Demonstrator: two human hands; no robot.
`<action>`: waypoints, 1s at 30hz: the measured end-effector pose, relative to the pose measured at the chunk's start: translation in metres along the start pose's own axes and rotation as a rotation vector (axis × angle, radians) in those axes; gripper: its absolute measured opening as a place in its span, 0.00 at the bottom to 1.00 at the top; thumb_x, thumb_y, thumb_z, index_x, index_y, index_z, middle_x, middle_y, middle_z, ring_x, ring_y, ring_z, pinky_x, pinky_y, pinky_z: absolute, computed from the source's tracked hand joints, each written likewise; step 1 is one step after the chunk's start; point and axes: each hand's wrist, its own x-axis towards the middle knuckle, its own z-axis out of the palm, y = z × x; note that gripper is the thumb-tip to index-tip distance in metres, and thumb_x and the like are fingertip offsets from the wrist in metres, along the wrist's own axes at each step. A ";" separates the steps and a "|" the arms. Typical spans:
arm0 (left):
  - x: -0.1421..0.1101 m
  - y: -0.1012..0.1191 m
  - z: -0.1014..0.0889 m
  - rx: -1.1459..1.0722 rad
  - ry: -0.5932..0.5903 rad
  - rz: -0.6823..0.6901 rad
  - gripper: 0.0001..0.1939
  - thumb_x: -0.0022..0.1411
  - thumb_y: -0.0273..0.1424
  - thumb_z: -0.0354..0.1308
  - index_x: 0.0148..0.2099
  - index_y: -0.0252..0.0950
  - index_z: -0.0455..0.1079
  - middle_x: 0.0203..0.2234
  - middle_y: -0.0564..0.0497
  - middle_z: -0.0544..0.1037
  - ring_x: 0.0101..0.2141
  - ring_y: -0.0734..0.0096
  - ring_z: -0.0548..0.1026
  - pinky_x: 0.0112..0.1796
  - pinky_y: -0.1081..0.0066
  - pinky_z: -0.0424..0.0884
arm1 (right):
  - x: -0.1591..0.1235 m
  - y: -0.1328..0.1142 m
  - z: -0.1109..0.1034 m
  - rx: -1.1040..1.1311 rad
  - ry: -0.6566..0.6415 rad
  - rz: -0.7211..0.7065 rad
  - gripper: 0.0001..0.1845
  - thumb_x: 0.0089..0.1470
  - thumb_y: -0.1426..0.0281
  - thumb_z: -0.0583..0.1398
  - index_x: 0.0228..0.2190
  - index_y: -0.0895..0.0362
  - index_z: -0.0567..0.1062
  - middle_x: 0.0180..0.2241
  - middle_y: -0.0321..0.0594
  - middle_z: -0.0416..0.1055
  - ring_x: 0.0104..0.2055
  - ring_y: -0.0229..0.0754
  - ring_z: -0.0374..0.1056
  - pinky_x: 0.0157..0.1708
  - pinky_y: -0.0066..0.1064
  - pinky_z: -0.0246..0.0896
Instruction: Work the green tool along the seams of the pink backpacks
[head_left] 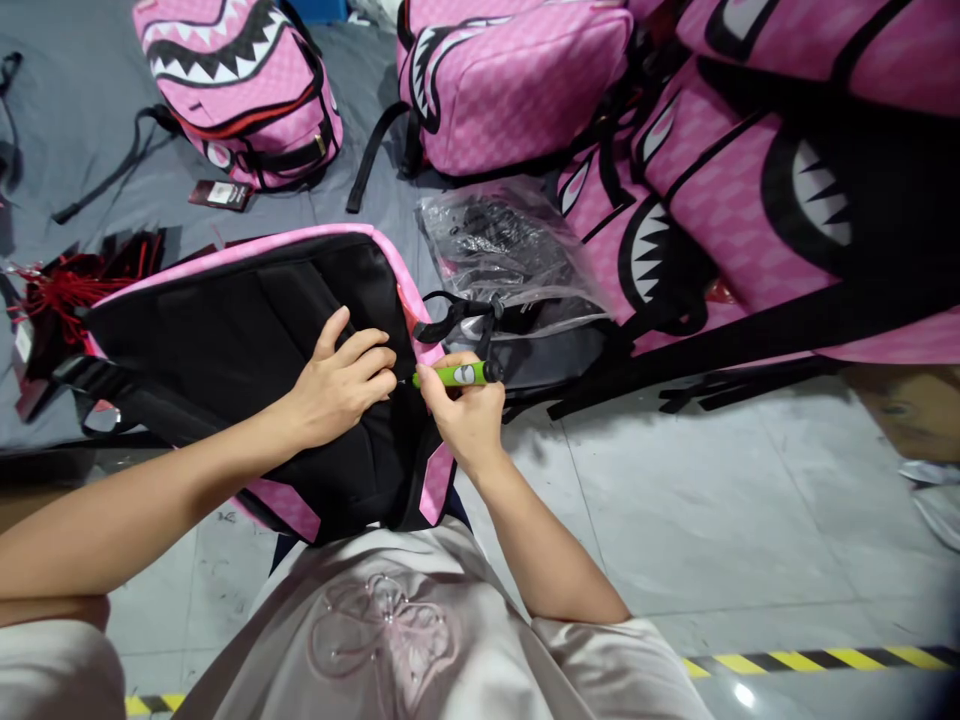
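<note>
A backpack with a black back panel (pixel 225 330) and pink edging lies back side up at the table's near edge, partly against my lap. My left hand (pixel 341 375) rests on that panel with its fingers apart and slightly bent; its thumb is hidden. In my right hand (pixel 471 415) is a slim green tool (pixel 457 375) with a black end, gripped between thumb and fingers. A thin tip points left from it, close to my left fingertips, at the backpack's right side. The tool's exact kind is unclear. A black strap loop (pixel 450 315) sits just above my right hand.
Pink shark-mouth backpacks (pixel 240 70) stand at the back and pile up on the right (pixel 720 200). A clear plastic bag (pixel 510 250) lies beside the work. Tags with red cords (pixel 56 300) are heaped at left. Yellow-black tape (pixel 825 660) crosses the tiled floor.
</note>
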 end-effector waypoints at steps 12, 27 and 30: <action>-0.002 0.002 0.004 0.030 0.039 -0.015 0.09 0.71 0.28 0.52 0.39 0.43 0.72 0.41 0.56 0.79 0.55 0.67 0.73 0.69 0.49 0.55 | 0.001 0.000 0.002 -0.171 -0.004 -0.147 0.15 0.62 0.59 0.61 0.29 0.56 0.72 0.25 0.36 0.73 0.25 0.37 0.69 0.30 0.28 0.66; -0.007 0.002 0.013 0.024 0.043 -0.051 0.10 0.70 0.27 0.53 0.38 0.45 0.74 0.41 0.59 0.78 0.54 0.73 0.71 0.71 0.58 0.48 | 0.002 0.000 0.000 -0.165 0.008 -0.075 0.16 0.62 0.58 0.61 0.28 0.56 0.73 0.26 0.37 0.74 0.26 0.38 0.71 0.30 0.28 0.66; -0.007 0.002 0.014 0.024 0.125 -0.032 0.09 0.70 0.27 0.54 0.37 0.44 0.73 0.41 0.59 0.78 0.54 0.74 0.71 0.71 0.59 0.45 | 0.001 0.000 0.001 -0.073 -0.005 -0.033 0.15 0.62 0.58 0.61 0.30 0.56 0.73 0.27 0.36 0.74 0.24 0.36 0.70 0.27 0.27 0.65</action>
